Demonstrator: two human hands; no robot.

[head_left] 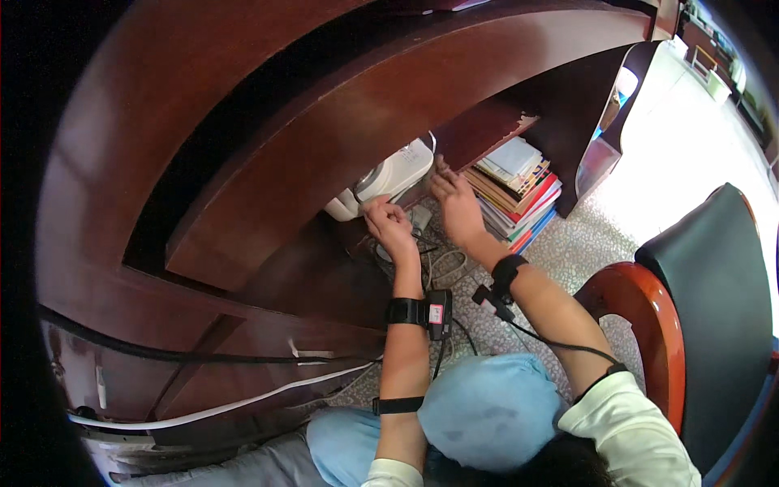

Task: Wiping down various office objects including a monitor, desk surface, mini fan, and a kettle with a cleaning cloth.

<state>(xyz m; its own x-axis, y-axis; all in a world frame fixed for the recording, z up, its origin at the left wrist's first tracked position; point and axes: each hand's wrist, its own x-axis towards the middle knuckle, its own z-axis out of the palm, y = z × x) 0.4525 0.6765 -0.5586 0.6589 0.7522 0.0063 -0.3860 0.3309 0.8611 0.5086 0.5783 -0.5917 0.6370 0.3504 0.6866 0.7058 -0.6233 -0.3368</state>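
Observation:
On the shelf under the desk sits a white box-shaped device [408, 169], partly hidden behind the desk's curved front. My left hand [391, 229] is at its near side, fingers curled and closed; whatever they hold is too small to make out. To the right of the device, my right hand [457, 203] reaches up with its fingers pressed together. Its fingertips meet the lower end of a thin white cable [433, 143], but I cannot make out what is between them. Tangled cables [446, 264] and a pale plug block [419, 217] lie below and between my hands.
A stack of books and papers [519, 195] stands right of my right hand. The dark red desk front [389, 97] overhangs the shelf. At the right is a chair with a dark back [706, 300]. Black and white cables [235, 414] cross at the lower left.

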